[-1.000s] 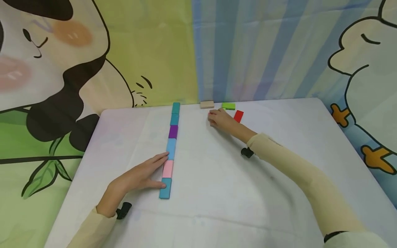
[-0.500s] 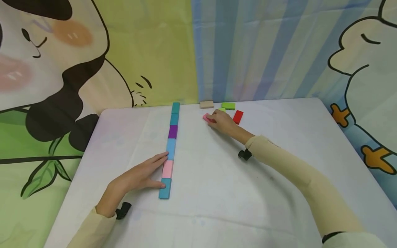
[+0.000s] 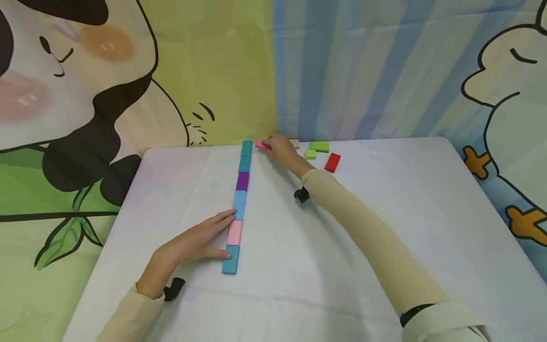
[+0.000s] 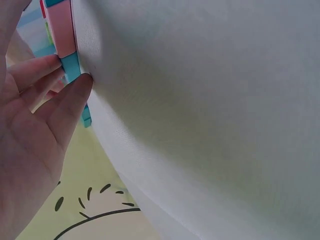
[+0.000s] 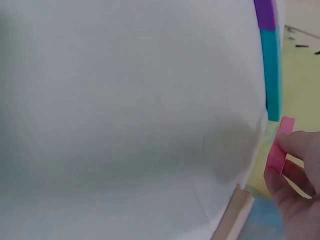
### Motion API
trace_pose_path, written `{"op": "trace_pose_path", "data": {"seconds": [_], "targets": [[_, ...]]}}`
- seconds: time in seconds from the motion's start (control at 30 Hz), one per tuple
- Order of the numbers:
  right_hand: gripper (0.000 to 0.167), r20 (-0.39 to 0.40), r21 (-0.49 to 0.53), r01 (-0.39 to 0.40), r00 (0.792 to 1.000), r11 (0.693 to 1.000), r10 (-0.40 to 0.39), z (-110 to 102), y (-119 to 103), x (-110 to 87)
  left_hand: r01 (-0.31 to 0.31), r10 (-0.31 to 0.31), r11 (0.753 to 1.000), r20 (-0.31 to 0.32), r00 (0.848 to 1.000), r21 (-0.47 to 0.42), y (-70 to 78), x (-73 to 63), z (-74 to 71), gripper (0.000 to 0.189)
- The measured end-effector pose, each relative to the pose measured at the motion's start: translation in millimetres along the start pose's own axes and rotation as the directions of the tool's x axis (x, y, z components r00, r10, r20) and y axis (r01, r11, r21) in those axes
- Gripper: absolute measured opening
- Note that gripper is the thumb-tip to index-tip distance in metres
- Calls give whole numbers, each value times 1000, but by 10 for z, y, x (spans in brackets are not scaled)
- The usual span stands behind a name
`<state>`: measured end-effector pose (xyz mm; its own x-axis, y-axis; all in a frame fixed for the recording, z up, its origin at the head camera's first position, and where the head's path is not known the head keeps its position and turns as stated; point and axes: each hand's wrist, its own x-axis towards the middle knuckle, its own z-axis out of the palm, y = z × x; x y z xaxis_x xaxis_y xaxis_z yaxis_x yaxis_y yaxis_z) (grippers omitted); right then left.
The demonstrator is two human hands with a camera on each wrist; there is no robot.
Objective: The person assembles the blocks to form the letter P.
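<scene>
A straight row of flat blocks runs from the table's far edge toward the near side. From far to near come two teal blocks, a purple block, a light blue block, a pale pink block and a blue block. My left hand rests along its left side, fingers extended, fingertips at the light blue block and thumb on the blue one. Thumb and fingers of my right hand pinch a darker pink block, just right of the row's far end.
Partly behind my right hand, a beige block lies near the far edge. To its right are a lime block, a smaller lime block and a red block. A printed cartoon cloth hangs behind the white table.
My right hand has carried the pink block left and farther back, from near the lime blocks to beside the row's far end. The left hand keeps its place.
</scene>
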<state>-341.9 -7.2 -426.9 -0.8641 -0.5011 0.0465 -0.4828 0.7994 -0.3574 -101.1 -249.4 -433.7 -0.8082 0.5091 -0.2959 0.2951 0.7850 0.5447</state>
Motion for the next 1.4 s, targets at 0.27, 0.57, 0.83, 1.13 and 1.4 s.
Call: {"op": "trace_pose_path", "data": {"seconds": [0.27,0.57,0.83,1.13,1.4], "targets": [[20,8,-83,-23,1000,996,23,116,-41,174,5,-5,1000,1,1000,8,10,5,15,104],[23,-28,-64,-38,999,997,36,212,-57,153,-1,1,1000,8,1000,-1,8,10,9,104],[45,-42,20,9,999,1000,-8,-141,128,-319,-4,4,1000,-3,1000,3,11,14,2,103],[54,-52,32,-48,997,998,49,-412,953,-1237,-3,3,1000,-10,1000,12,13,-9,-19,103],[62,27,33,-37,999,999,36,-466,1366,-1530,-2,2,1000,-5,1000,3,14,-6,-8,103]]}}
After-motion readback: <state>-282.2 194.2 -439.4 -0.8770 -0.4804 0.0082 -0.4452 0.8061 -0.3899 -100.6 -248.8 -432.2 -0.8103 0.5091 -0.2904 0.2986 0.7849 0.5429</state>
